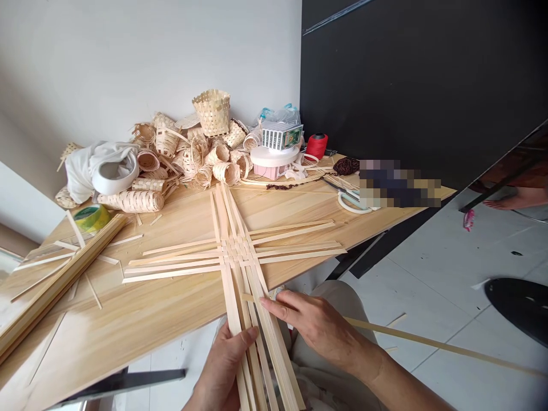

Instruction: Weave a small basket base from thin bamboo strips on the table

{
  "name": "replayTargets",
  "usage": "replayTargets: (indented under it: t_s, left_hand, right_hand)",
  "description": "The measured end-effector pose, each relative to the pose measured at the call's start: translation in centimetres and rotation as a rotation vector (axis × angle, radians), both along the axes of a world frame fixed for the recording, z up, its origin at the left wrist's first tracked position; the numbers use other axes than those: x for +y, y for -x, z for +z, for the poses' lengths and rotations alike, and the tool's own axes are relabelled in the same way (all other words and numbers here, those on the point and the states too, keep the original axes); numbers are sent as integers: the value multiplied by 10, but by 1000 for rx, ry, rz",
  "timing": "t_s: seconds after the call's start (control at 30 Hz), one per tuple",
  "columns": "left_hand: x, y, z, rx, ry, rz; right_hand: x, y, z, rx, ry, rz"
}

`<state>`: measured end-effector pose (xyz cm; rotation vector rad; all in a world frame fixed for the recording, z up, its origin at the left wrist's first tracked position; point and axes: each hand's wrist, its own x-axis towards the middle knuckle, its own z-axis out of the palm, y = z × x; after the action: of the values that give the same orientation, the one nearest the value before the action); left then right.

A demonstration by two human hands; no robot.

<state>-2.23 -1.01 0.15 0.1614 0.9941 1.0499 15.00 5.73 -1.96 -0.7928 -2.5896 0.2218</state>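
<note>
The weave (234,251) lay on the table (162,302), its near ends reaching out past the edge: pale, flat strips crossed in a small, tight checkered patch, their loose ends spreading on four sides, uneven in length and slightly fanned. The left hand (231,359) gripped some near ends, thumb on top. The right hand (314,322) was narrow, fingertips pinching a thin splint (249,297) set crosswise among those ends. Beyond were heaped baskets (212,114); scissors (354,200) lay to the right, green tape (92,218) to the left.
</note>
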Motion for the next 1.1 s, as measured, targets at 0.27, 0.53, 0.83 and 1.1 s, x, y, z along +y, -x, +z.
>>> replayTargets:
  t_s: [0.27, 0.53, 0.83, 1.1]
  left_hand:
    - [-1, -1, 3, 10, -13, -4]
    - [1, -4, 1, 50, -10, 21]
    - [1, -5, 6, 84, -3, 29]
    - [2, -5, 0, 83, -25, 41]
  right_hand:
    - [0, 1, 0, -1, 12, -12]
    - [-1, 3, 2, 17, 20, -15]
    - [-1, -41, 9, -5, 86, -42]
    - [53, -53, 71, 53, -251, -136]
